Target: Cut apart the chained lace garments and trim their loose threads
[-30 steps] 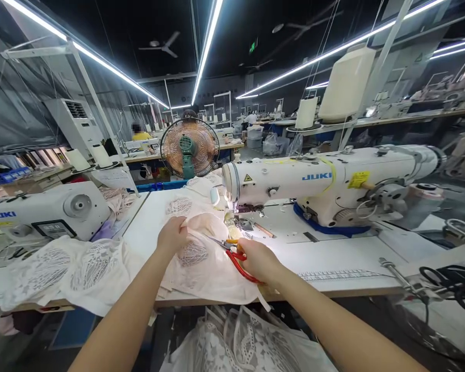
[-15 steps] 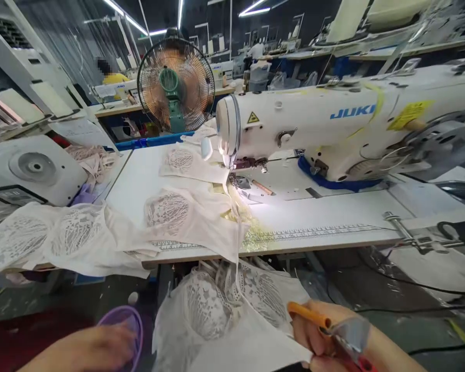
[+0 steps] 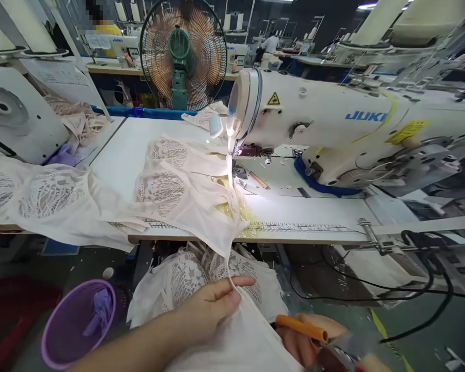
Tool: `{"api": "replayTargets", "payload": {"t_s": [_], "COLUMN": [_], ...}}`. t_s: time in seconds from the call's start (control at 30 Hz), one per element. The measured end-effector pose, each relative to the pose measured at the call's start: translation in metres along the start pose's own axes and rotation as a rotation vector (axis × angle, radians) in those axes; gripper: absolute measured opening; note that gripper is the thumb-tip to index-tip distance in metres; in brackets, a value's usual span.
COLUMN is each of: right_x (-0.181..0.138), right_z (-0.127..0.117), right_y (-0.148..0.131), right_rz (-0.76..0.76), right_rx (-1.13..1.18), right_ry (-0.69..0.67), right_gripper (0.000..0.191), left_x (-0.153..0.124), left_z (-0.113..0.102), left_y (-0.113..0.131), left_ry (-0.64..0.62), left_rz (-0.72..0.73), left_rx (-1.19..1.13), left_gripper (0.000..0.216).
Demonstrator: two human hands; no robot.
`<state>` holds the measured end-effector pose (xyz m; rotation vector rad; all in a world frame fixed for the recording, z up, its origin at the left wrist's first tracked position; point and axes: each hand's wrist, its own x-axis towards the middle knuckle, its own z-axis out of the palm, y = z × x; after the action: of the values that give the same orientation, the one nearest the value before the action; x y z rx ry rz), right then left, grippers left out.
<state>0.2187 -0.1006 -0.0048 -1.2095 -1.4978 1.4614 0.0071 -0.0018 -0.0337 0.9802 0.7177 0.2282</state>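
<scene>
My left hand [image 3: 211, 310] is closed on the edge of a white lace bra [image 3: 232, 343], where a narrow white strip runs up to the sewing machine's needle area. The strip passes between thumb and forefinger. Low on the right, my right hand [image 3: 329, 326] grips a tool with an orange tube-like handle [image 3: 300, 326]; its far end is blurred. Cream lace bra pieces [image 3: 163, 187] lie joined on the table left of the needle. More lace cups [image 3: 184, 274] hang below the table edge, partly behind my left hand.
A white JUKI sewing machine [image 3: 325, 111] stands on the table [image 3: 313, 212]. Behind it is a fan [image 3: 180, 51]. More white bras [image 3: 54, 194] overhang the table at left. A purple bin [image 3: 52, 330] stands on the floor. Black cables [image 3: 356, 297] run at right. Other people sit farther back.
My left hand has moved right from over the purple bin and now pinches the bra's edge. A purple scrap shows in the bin. My right hand still holds the orange-handled tool.
</scene>
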Motion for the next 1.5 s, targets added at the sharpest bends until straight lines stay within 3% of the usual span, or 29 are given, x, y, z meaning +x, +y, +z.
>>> {"api": "replayTargets", "payload": {"t_s": [0.13, 0.27, 0.4, 0.67, 0.87, 1.07, 1.23, 1.4, 1.5], "right_x": [0.018, 0.052, 0.082, 0.106, 0.102, 0.092, 0.077, 0.062, 0.054], "right_z": [-0.037, -0.061, -0.060, -0.051, -0.051, -0.050, -0.044, -0.011, 0.009], "right_y": [-0.009, -0.021, -0.035, -0.048, -0.045, -0.033, -0.014, 0.012, 0.023], "right_rz": [0.153, 0.269, 0.320, 0.279, 0.316, 0.347, 0.115, -0.056, -0.070], "right_rx": [-0.205, -0.509, -0.596, -0.758, -0.795, -0.774, -0.387, 0.023, 0.111], "right_ry": [-0.243, -0.450, -0.631, -0.708, -0.670, -0.493, -0.255, -0.122, -0.021], "right_gripper": [0.061, 0.052, 0.040, 0.040, 0.038, 0.049, 0.055, 0.049, 0.039], "left_x": [-0.001, -0.003, -0.005, -0.006, -0.006, -0.005, -0.007, -0.010, -0.010], "left_z": [-0.001, -0.005, -0.007, -0.011, -0.012, -0.011, -0.009, -0.005, -0.004], "left_y": [-0.007, -0.006, -0.006, -0.004, -0.001, 0.000, 0.015, 0.041, 0.049], "left_ry": [-0.010, 0.038, 0.063, 0.052, 0.023, 0.017, -0.019, -0.013, 0.044], "left_rz": [0.030, 0.053, 0.051, 0.015, -0.004, -0.062, 0.033, 0.168, 0.224], "left_rx": [-0.090, 0.122, 0.210, 0.202, 0.188, 0.113, 0.187, 0.527, 0.758], "left_gripper": [0.054, 0.047, 0.039, 0.036, 0.045, 0.051, 0.048, 0.036, 0.031]}}
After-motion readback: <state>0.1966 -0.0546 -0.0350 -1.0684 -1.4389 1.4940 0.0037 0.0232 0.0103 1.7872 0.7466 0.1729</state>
